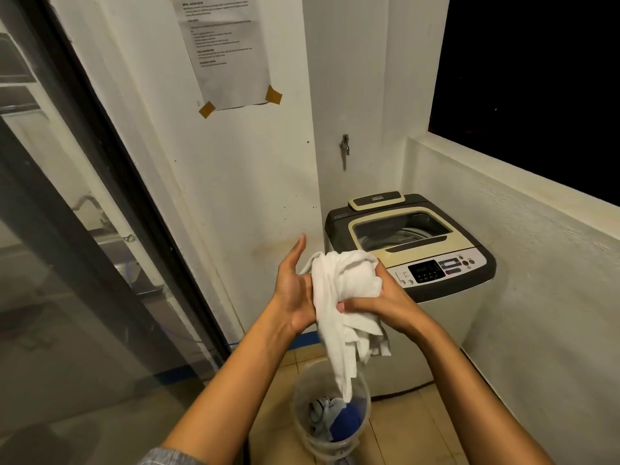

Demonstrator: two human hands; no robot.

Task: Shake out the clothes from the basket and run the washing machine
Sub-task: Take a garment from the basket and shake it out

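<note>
Gripped in the right hand (375, 302) is a bunched white cloth (342, 297), fingers curled round its upper part; the left hand (295, 290) lies flat against the cloth's side with fingers straight, pressing rather than clasping. Its tail hangs down into the clear plastic basket (302, 391) on the floor, where a blue garment (347, 422) and a pale one (318, 414) wait. Just behind stands the washing machine (412, 250), its lid (402, 229) down.

With only one hand truly holding, a hard shake could pull the cloth free, dropping it onto the tiled floor (419, 431); the dangling end might also catch the basket's rim and tip it, light as it looks; and with the lid closed, nothing can go in until a hand is freed to lift it.
</note>
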